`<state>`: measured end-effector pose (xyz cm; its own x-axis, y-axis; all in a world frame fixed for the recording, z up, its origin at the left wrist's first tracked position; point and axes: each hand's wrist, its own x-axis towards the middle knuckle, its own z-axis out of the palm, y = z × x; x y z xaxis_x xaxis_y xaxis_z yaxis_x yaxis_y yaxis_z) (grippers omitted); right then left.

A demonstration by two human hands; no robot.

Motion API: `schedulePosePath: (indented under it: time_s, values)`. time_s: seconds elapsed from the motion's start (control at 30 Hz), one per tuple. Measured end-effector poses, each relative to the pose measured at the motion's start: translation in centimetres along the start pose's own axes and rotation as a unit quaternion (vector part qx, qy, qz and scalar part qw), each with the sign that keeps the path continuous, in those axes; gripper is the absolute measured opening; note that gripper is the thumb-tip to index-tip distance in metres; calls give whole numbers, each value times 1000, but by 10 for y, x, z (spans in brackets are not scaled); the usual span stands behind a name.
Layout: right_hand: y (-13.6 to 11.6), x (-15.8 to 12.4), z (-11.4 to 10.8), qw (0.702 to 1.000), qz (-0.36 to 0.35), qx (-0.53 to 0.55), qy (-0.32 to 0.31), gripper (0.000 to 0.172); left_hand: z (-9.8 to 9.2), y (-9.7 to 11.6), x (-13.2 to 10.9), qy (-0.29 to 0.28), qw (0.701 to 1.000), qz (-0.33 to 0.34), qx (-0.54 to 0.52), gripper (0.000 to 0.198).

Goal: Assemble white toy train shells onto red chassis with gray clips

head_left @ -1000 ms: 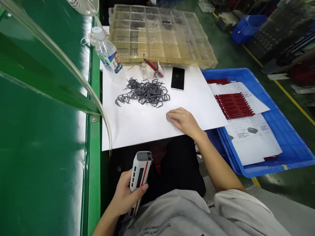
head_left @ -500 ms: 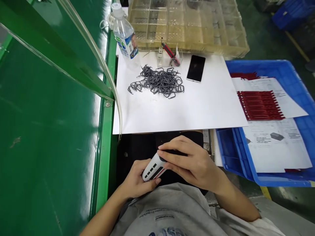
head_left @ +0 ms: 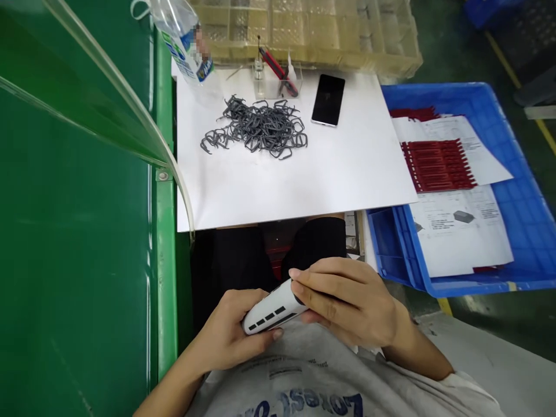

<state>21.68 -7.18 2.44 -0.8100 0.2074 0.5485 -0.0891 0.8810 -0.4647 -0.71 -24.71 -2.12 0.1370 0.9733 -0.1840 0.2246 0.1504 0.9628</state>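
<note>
In front of my lap I hold a slim white plastic housing [head_left: 274,308] with a row of black rectangular slots along its side and a dark end. My left hand [head_left: 232,331] is closed round its lower left end, the thumb along the near side. At the upper right end, the fingers of my right hand [head_left: 354,298] are pressed against the dark end and cover most of it. A pile of dark grey bent plastic strips [head_left: 267,126] lies on the white board [head_left: 299,182] beyond my hands, touched by neither.
Behind the pile stand a small clear box [head_left: 270,87] with a red-black cutter [head_left: 278,70], a phone [head_left: 329,99], a water bottle [head_left: 185,43] and a compartment tray [head_left: 313,49]. To the right, a blue crate [head_left: 527,231] holds papers and red parts [head_left: 438,166]. A green frame [head_left: 165,278] borders the left.
The view has shifted, so the board and crate appear further left and higher. The white housing lies flatter and its red stripe no longer shows. Both hands keep hold of it.
</note>
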Motion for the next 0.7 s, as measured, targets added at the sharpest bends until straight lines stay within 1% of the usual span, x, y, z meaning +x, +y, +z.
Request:
schedulePosePath:
  time_s: [0.07,0.1,0.2,0.23,0.33,0.37,0.4,0.5,0.57,0.63,0.7]
  values:
    - [-1,-8,0,1000,1,-6,8,51,2,3,0,-27,1000,-13,1,18]
    - [-2,-11,1,1000,6,-13,7,53,4,5,1,-24,999,-18,13,17]
    - [-9,-16,9,999,35,-24,20,62,10,12,3,18,997,-19,73,16]
    - [-13,-17,14,998,48,-20,42,63,11,16,4,29,996,-15,89,16]
    - [-24,-16,29,983,113,0,147,61,14,27,0,56,991,-7,124,14]
    - [-27,-15,34,978,129,2,164,62,14,30,-2,70,987,-8,142,13]
    - [-30,-14,38,977,138,0,163,63,14,32,-5,85,983,-11,164,13]
    - [-33,-8,49,987,107,-18,119,70,12,31,-18,125,962,-18,244,11]
    - [-34,-2,58,988,80,-2,132,69,9,30,-29,148,943,-16,297,10]
    - [-33,7,70,983,62,45,168,66,5,32,-41,177,919,-14,352,11]
    - [-28,18,81,978,48,98,178,60,-5,37,-53,204,897,-26,390,17]
